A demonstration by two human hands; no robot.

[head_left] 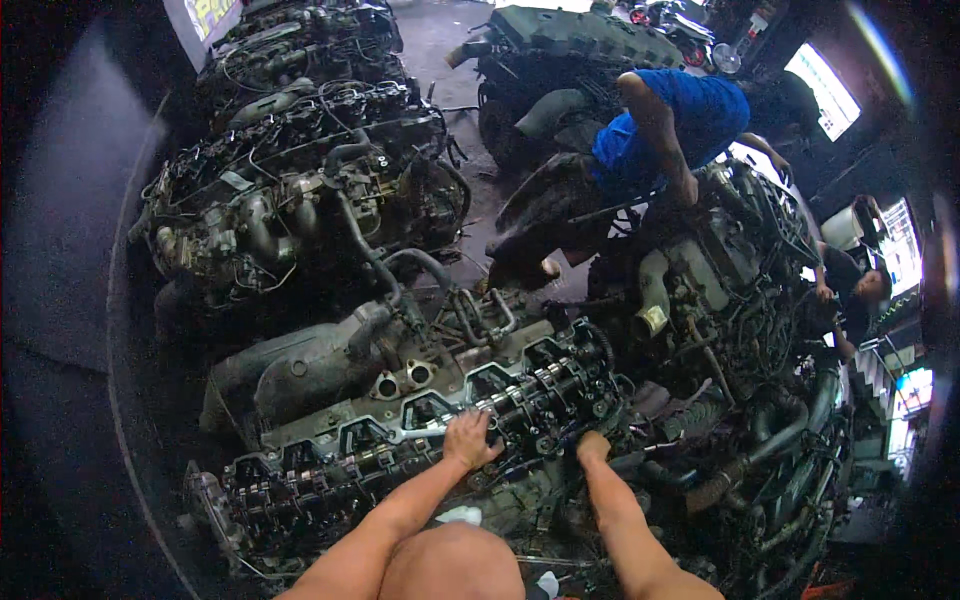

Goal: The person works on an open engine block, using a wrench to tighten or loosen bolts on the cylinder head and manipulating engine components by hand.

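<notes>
A long engine with its valve gear exposed (pixel 375 460) lies across the space before me. My left hand (pixel 468 440) is over the camshaft, thumb out to the side, gripping a silver wrench (pixel 418 433) that sticks out leftward along the engine's top. Part of the wrench is hidden beneath the palm. To the right, my right hand (pixel 593 447) is closed low against the near side of the engine's right end. Its fingers point away from me and what they hold is hidden.
Another engine (pixel 290 210) stands beyond on the left, with more behind it. A person in a blue shirt (pixel 680 115) bends over an engine (pixel 715 265) at the right. Hoses and pipes (pixel 760 460) crowd my right side. A second person (pixel 850 290) is at far right.
</notes>
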